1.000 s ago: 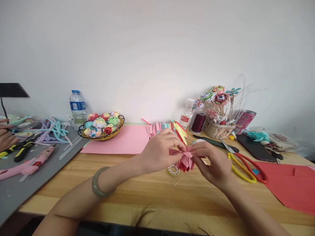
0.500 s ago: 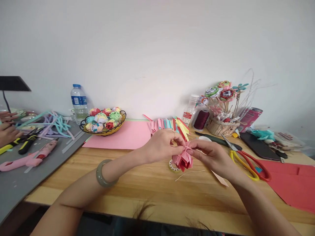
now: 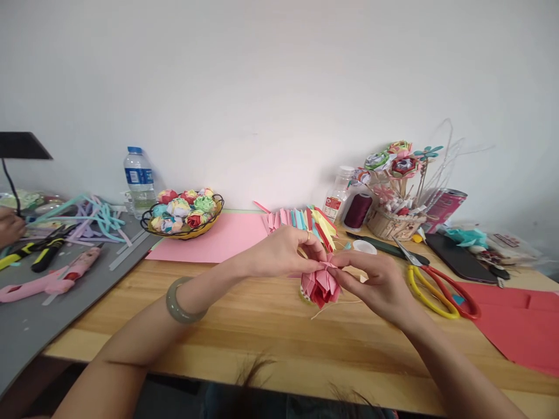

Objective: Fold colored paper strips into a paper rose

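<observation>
Left hand (image 3: 283, 254) and right hand (image 3: 386, 285) pinching top of pink-and-red paper flower (image 3: 321, 288), over middle of wooden table (image 3: 244, 343). Petals layered; folded paper pieces (image 3: 299, 219) beyond, apart from flower. Cannot tell whether complete.

Open wood before the wrists; scissors (image 3: 430, 285) blocking the right side.

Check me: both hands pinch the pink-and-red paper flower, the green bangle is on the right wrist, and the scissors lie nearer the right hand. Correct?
One error: the head view shows the green bangle on the left wrist. The rest holds: left hand and right hand pinch the paper flower; scissors nearer the right.
</observation>
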The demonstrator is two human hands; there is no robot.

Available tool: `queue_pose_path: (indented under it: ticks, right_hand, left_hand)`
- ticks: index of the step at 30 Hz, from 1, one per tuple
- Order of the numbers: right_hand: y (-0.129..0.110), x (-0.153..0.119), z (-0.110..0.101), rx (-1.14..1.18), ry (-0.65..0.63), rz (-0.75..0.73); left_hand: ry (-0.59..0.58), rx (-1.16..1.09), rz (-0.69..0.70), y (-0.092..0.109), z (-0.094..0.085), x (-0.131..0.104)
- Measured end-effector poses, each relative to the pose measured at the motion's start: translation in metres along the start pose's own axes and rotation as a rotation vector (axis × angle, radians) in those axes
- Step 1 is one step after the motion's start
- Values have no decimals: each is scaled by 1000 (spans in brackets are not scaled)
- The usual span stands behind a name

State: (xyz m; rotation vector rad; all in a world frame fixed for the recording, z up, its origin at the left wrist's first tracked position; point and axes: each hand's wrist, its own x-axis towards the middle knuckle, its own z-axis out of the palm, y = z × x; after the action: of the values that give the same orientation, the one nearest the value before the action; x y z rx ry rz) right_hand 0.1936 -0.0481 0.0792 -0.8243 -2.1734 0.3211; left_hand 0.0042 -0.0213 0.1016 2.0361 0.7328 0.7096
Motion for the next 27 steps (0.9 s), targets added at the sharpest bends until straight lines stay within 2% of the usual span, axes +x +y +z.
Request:
queue_pose_path:
  ticks: [6, 12, 14, 17, 20, 23, 25, 27]
  right_hand:
    - [5, -1, 4, -194, 195, -181]
    - [12, -2, 6, -321, 251, -312]
    - [15, -3, 4, -366, 278, -361]
    - [19, -4, 2, -442, 350, -435]
    - [22, -5, 1, -509, 427, -486]
    - [21, -5, 2, -557, 542, -445]
    - [18, -5, 3, -514, 617, -330]
    - [13, -4, 3, -357, 569, -136]
  left_hand:
    - [231, 252, 141, -4, 15, 0]
    - [379, 456, 300, -6, 25, -1]
    - [359, 345, 295, -7, 24, 0]
    - [287, 10, 167, -10, 22, 3]
    - [260, -180, 98, -13, 21, 8]
    - [246, -286, 108, -14, 22, 12]
    - [343, -293, 139, -16, 23, 12]
    - [480, -238, 217, -19, 25, 12]
